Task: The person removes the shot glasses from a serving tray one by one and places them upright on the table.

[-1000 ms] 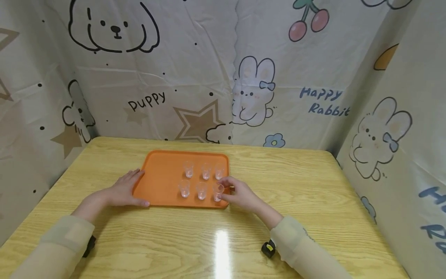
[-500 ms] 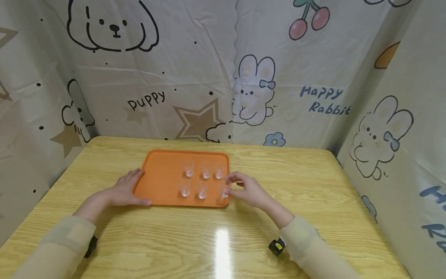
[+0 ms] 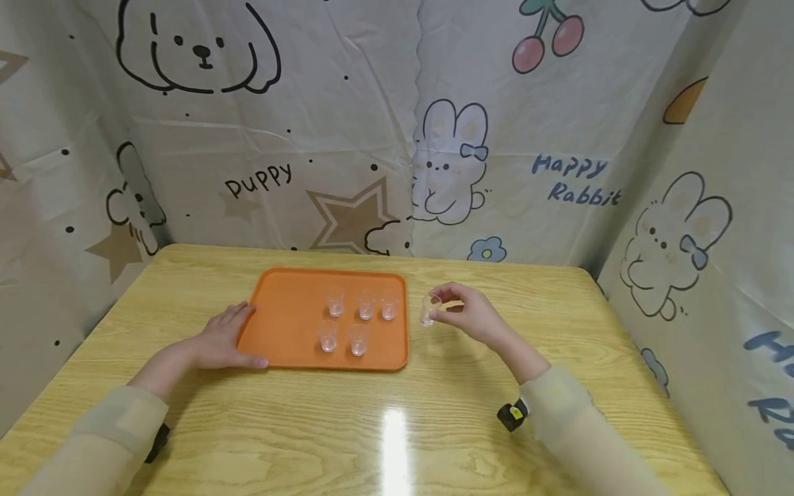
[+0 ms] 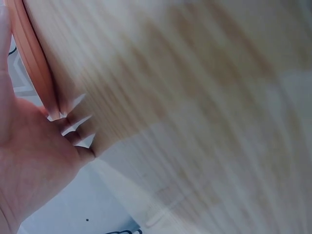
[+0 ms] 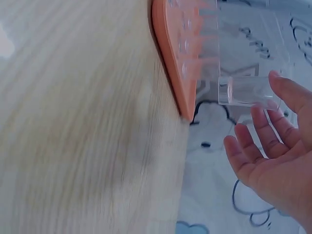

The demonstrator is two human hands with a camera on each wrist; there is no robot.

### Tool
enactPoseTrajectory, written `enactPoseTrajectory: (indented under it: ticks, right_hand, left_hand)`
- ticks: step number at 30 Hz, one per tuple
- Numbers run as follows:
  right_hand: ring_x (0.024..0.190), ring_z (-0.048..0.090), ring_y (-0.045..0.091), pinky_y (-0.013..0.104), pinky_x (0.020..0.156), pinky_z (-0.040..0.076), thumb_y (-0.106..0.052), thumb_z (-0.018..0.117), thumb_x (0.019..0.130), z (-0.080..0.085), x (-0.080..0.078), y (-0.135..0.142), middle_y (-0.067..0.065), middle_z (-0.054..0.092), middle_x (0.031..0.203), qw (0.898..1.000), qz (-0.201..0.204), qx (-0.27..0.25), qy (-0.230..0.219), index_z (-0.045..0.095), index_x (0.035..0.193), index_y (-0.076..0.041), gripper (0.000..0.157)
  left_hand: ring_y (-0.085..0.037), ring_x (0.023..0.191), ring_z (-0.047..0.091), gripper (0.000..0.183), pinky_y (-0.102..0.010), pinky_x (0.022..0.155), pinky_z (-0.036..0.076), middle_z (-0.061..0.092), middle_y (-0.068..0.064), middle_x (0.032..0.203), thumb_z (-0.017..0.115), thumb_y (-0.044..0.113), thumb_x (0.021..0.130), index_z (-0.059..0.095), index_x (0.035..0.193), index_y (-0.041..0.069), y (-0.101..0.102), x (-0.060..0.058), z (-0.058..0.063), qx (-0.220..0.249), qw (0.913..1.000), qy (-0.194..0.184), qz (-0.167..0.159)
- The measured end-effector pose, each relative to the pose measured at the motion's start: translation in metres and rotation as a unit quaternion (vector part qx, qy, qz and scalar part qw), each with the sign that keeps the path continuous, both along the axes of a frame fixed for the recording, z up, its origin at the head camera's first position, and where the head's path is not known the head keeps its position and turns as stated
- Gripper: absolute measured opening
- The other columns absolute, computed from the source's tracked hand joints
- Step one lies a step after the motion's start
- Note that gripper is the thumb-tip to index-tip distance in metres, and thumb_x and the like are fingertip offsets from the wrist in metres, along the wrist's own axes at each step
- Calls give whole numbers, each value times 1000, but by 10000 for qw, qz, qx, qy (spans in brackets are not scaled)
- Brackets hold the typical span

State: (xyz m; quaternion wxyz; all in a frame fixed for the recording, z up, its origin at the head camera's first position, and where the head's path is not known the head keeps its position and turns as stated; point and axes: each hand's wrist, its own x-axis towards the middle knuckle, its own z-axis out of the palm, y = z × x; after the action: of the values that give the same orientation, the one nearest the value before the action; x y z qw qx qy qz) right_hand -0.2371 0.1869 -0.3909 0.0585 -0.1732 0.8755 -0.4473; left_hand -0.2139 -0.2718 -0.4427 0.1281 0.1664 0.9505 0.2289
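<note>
Between thumb and fingers, my right hand (image 3: 468, 313) pinches a small clear cup (image 3: 429, 311), upright and just right of the orange tray (image 3: 279, 317). The right wrist view shows that cup (image 5: 248, 91) raised above the table, apart from the tray. Several similar clear cups (image 3: 358, 339) stand on the tray's right half, in a back row and a front row. My left hand (image 3: 220, 339) rests at the tray's left edge, its thumb along the front corner. In the left wrist view the left hand (image 4: 39, 151) touches the tray rim (image 4: 34, 58) with its fingers extended.
The tray lies on a wood-grain table (image 3: 298, 427). A printed cloth (image 3: 347, 124) hangs behind the table and along both sides. Black wrist devices (image 3: 512, 415) are worn under the sleeves.
My right hand has lifted the front-right cup off the tray and carried it right and toward the back, past the tray's right edge. The left hand has stayed in place.
</note>
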Motion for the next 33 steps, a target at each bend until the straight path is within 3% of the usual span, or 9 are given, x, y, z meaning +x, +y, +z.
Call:
enactPoseTrajectory:
  ticks: [12, 26, 33]
  right_hand:
    - [114, 53, 27, 43, 95, 44, -25, 71, 86, -14, -35, 16, 13, 59, 120, 9970, -721, -107, -276, 58, 122, -7, 43]
    - [116, 51, 30, 43, 100, 42, -19, 69, 88, -34, -57, 13, 15, 58, 123, 9911, -1309, 35, -221, 56, 126, -4, 43]
    - [118, 50, 30, 43, 99, 42, -19, 67, 89, -47, -64, 16, 15, 59, 122, 9902, -1360, -102, -316, 57, 126, -4, 42]
  left_hand:
    - [-56, 135, 5, 116, -68, 104, 8, 8, -35, 149, 74, 57, 71, 13, 147, -7, 2, 2, 5, -82, 9999, -32, -50]
    - [-55, 135, 5, 116, -68, 104, 8, 8, -34, 150, 74, 58, 71, 15, 147, -7, 2, 0, 5, -128, 9999, -23, -77]
    - [-55, 135, 6, 116, -68, 104, 9, 8, -34, 150, 74, 58, 71, 15, 147, -7, 2, 0, 3, -169, 9998, -3, -85]
